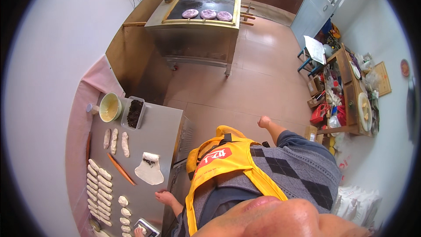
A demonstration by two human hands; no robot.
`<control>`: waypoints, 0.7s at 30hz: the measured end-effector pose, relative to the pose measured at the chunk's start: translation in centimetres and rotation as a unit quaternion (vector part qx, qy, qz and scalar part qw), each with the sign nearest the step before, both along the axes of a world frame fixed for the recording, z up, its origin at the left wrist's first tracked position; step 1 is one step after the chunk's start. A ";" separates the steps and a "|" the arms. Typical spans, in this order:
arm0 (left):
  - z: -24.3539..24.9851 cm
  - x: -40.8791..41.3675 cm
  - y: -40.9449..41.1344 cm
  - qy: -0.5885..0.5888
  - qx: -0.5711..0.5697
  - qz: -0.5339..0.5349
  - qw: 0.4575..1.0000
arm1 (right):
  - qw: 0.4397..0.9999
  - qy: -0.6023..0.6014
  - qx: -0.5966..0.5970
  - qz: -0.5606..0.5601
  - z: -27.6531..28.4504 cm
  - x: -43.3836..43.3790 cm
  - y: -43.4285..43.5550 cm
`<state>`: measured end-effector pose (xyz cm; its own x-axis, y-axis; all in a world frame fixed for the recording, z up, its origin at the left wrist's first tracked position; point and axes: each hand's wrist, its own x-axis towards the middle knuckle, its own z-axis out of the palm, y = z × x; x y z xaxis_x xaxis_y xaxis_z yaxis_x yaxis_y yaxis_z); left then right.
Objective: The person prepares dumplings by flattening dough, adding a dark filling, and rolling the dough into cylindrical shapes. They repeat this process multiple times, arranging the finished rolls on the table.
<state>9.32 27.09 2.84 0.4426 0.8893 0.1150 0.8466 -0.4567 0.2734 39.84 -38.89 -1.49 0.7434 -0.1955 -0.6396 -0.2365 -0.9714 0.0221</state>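
Observation:
My left hand (165,198) hovers by the front edge of the steel table (158,125), fingers loosely spread, nothing visible in it. Just beyond it lies a flattened dough sheet (149,173), its far end folded over, with a strip of dark filling (149,161) beside the fold. A tapered wooden rolling pin (121,169) rests diagonally to the left of the sheet. Out to my right side, away from the table, my right hand (263,121) is curled over the floor with nothing seen in it.
Dough rolls (104,189) and dough lumps (125,212) line the table. Another hand (139,232) touches dough on a scale (149,227). A bowl (110,108) and a tub of dark filling (134,113) stand behind. Purple flatbreads (208,14) lie on a griddle (204,1); cluttered shelves (350,100) stand right.

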 end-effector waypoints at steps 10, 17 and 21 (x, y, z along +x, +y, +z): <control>2.2 -0.1 0.2 0.025 -0.133 -0.049 0.990 | 0.996 -0.050 0.069 0.004 -4.0 1.5 -0.1; 2.0 -0.3 -0.5 0.018 -0.042 -0.077 0.996 | 0.993 -0.073 0.080 0.044 -6.0 2.8 3.1; 2.3 -2.2 0.1 -0.042 -0.034 -0.078 0.996 | 0.990 -0.087 0.102 0.032 -4.7 0.7 6.8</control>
